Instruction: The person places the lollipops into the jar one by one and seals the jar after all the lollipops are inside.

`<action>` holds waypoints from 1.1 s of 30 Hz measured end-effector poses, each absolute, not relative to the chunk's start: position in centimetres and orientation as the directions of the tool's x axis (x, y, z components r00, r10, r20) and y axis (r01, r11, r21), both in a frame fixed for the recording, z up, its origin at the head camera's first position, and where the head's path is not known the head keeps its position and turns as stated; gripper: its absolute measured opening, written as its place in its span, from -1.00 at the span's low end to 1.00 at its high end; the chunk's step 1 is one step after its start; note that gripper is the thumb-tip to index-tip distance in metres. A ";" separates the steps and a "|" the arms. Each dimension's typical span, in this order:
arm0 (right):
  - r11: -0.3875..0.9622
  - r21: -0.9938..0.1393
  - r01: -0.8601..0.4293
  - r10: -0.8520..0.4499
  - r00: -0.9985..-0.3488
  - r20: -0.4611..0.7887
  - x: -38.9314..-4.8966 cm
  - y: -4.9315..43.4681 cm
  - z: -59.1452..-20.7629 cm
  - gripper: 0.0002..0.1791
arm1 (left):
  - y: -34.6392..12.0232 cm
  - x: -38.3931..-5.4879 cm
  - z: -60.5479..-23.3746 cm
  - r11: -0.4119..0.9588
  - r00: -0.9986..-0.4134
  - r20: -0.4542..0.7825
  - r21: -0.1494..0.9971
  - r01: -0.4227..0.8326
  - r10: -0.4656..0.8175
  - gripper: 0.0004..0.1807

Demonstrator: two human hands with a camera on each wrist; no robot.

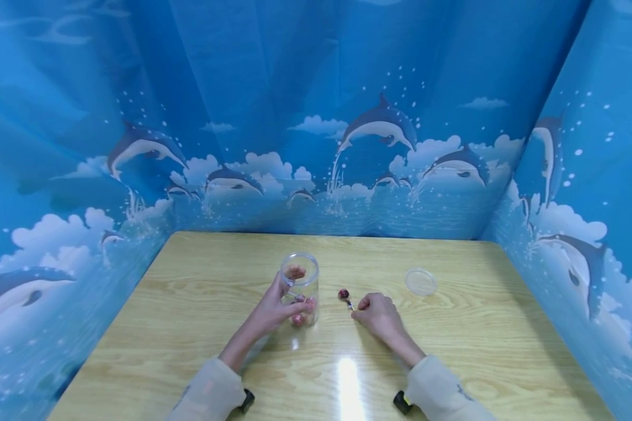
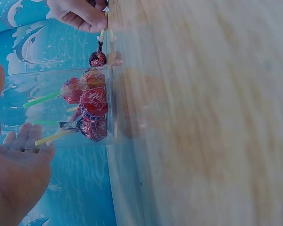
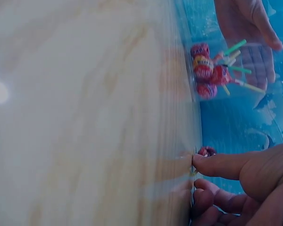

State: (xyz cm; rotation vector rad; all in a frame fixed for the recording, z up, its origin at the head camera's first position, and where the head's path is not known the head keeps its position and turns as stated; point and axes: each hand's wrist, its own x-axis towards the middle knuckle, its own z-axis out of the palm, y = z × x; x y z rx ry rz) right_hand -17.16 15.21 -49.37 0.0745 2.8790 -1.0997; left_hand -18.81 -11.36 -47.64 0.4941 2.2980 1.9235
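Observation:
A clear cylindrical jar (image 1: 312,282) stands upright on the table, left of the lone lollipop. My left hand (image 1: 270,307) holds it round the side, thumb at the front and fingers behind. Several lollipops with red wrappers (image 2: 94,101) lie heads down at the bottom of the jar, their green and yellow sticks leaning up. To the jar's right, a single dark red lollipop (image 1: 343,294) lies low at the table surface. My right hand (image 1: 380,316) pinches the end of its stick between thumb and fingers; in the right wrist view the thumb partly hides it.
A clear round lid (image 1: 421,282) lies flat on the wooden table (image 1: 205,263), behind and right of my right hand. Blue curtains (image 1: 274,117) with a dolphin print rise along the table's back and sides.

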 end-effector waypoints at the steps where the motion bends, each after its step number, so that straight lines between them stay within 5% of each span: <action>1: 0.748 -0.660 0.063 0.025 -0.997 -0.067 -17.2 15.4 -49.4 -0.85 | -11.4 -18.8 -47.6 0.146 -0.941 0.127 0.973 0.180 0.313 -0.09; 14: 0.703 -0.706 0.086 0.038 -0.996 -0.083 -18.0 17.0 -49.6 -0.93 | -11.4 -18.7 -47.4 0.165 -0.940 0.129 0.968 0.189 0.316 -0.07; 22: 0.258 -0.936 0.239 0.067 -0.971 -0.230 -18.3 19.0 -49.4 -0.85 | -11.4 -18.8 -47.5 0.180 -0.946 0.116 0.968 0.176 0.303 -0.07; 27: -0.016 -0.960 0.281 -0.011 -0.960 -0.281 -17.8 20.6 -49.5 -0.72 | -11.4 -18.9 -47.5 0.175 -0.944 0.112 0.969 0.172 0.310 -0.08; 33: -0.141 -0.943 0.302 -0.077 -0.953 -0.294 -17.3 21.9 -48.8 -0.72 | -11.3 -18.9 -47.5 0.178 -0.945 0.114 0.968 0.175 0.308 -0.08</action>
